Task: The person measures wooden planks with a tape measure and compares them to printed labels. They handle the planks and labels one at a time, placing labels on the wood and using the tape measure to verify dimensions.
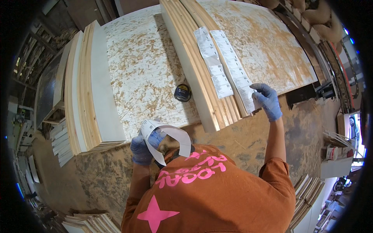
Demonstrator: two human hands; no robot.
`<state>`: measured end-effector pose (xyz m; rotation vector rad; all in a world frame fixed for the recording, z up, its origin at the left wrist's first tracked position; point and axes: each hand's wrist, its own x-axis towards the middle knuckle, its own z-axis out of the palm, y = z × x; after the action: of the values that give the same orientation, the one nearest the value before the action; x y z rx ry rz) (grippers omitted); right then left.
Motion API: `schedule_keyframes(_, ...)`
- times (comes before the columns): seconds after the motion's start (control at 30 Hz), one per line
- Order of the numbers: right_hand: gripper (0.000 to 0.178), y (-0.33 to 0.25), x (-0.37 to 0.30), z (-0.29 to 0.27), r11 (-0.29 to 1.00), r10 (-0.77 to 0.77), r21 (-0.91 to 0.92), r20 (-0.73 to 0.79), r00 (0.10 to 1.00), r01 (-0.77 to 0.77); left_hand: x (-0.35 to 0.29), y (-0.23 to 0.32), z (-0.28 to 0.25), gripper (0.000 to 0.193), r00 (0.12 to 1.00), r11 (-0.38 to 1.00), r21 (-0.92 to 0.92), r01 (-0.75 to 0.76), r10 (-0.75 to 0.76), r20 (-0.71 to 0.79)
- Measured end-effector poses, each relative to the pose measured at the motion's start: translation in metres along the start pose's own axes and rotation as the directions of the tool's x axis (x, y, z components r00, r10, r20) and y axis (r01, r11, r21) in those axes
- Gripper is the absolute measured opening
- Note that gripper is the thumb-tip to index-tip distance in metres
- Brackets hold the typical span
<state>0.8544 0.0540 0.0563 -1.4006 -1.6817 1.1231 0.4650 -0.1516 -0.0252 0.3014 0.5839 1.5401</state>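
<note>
My left hand (143, 149), in a blue glove, is closed around a curled strip of white paper (176, 134), printed on one side, which loops out in front of my chest. My gloved right hand (268, 101) is at the near end of a long strip of printed white labels (233, 64), with thumb and forefinger bent together at its edge. A shorter label strip (213, 62) lies beside it. Both strips rest on a row of long wooden boards (210, 105) standing on edge. Exactly what the right fingertips pinch is partly hidden.
A black tape measure (182, 93) lies left of the boards on a scuffed white worktable (136, 58). More edge-standing boards (86, 89) line the table's left side. Stacked wooden pieces (91, 223) are on the floor at lower left, with others (307, 200) at lower right.
</note>
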Motion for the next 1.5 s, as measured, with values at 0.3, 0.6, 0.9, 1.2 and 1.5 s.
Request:
schedule_keyframes(0.3,0.033,-0.022,-0.015,0.006,0.902,-0.302,-0.385,-0.235,0.924,0.197,0.002,0.001,0.011,0.083,0.999,0.997,0.080,0.012,-0.010,-0.033)
schedule_keyframes(0.6,0.034,-0.035,-0.077,0.091,0.810,-0.270,0.554,0.642,0.718,-0.191,0.017,-0.007,-0.022,0.054,0.983,0.966,-0.239,-0.096,0.130,0.127)
schedule_keyframes(0.9,0.030,-0.004,-0.092,0.186,0.733,-0.174,0.542,0.734,0.657,-0.411,-0.003,0.008,-0.011,0.054,0.968,0.974,0.016,-0.224,0.224,-0.111)
schedule_keyframes(1.2,0.031,0.016,-0.077,0.232,0.745,-0.093,0.485,0.755,0.649,-0.458,-0.090,0.114,0.024,0.075,0.771,0.763,0.244,-0.598,0.631,-0.084)
schedule_keyframes(1.5,0.028,0.002,-0.065,0.322,0.778,-0.146,0.483,0.760,0.633,-0.401,-0.090,0.230,0.008,0.070,0.684,0.475,0.803,-0.360,0.719,-0.119)
